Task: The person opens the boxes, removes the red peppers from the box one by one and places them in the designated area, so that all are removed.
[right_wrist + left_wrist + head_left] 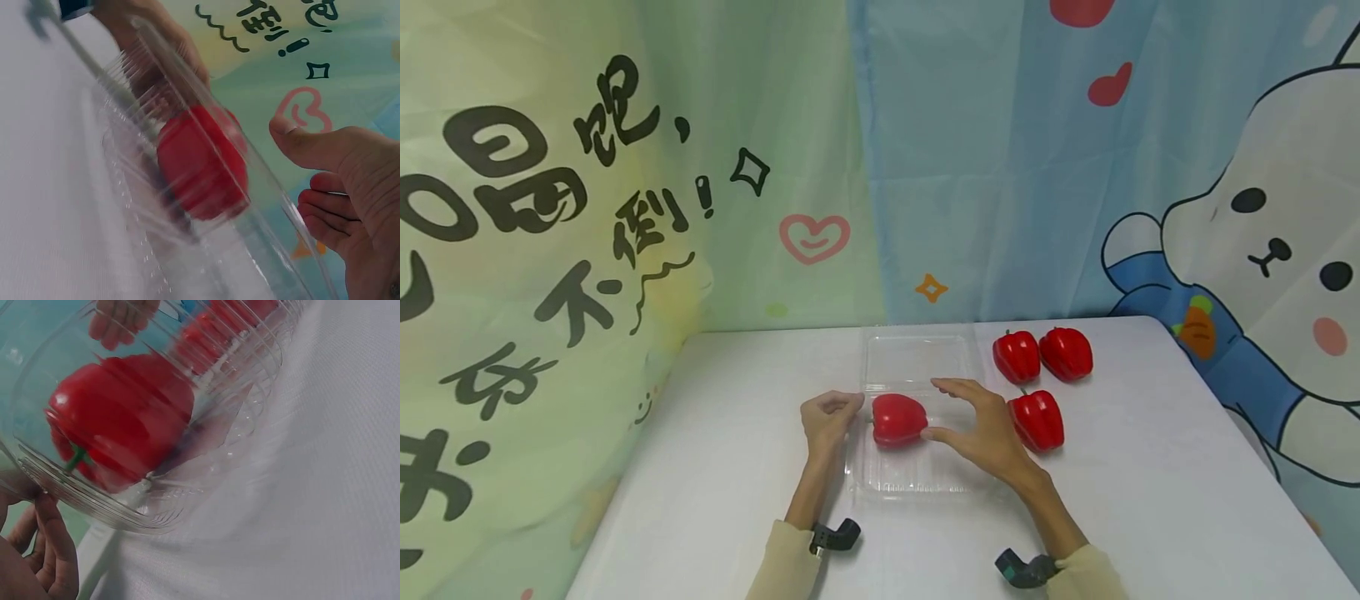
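Observation:
A red bell pepper (pixel 898 420) lies on its side in the clear plastic container (pixel 917 479), its green stem toward the left. At the container's left rim, my left hand (pixel 831 423) pinches the edge between thumb and fingers; the left wrist view shows these fingers (pixel 55 540) at the rim. My right hand (pixel 988 429) hovers over the container's right side, thumb and fingers spread apart. In the right wrist view this hand (pixel 359 200) holds nothing and stands apart from the pepper (pixel 203 165).
The container's lid (pixel 917 358) lies folded open toward the back. Right of it are three more red bell peppers: one at the back (pixel 1017 357), another beside it (pixel 1066 353), and a nearer one (pixel 1037 421) close to my right hand. A printed curtain (pixel 947 167) hangs behind the white table (pixel 737 392).

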Available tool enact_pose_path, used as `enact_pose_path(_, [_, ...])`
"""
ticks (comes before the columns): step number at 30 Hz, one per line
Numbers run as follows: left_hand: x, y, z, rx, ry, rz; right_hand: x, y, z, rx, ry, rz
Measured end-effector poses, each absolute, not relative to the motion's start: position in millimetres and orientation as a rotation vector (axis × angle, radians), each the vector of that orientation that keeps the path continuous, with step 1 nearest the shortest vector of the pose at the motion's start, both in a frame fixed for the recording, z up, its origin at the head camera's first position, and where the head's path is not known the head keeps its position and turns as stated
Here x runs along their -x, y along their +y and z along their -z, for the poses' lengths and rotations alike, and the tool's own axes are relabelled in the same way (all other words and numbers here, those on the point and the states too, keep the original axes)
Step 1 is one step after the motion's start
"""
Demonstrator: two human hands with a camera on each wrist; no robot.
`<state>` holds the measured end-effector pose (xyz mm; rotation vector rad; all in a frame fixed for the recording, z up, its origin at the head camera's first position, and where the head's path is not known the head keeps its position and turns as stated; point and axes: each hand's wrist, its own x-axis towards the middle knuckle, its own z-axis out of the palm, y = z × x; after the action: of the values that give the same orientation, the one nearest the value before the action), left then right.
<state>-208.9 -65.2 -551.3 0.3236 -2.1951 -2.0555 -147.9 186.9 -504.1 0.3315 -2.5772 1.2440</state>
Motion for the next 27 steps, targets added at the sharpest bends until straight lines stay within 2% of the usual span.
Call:
enact_pose_path(11, [208, -66, 553, -0.308, -2.201, 2.047, 158, 165, 501, -0.386, -2.66, -1.318])
enact_pose_path(27, [207, -65, 551, -0.331, -2.212, 2.047, 163, 158, 505, -0.381, -2.723, -1.314])
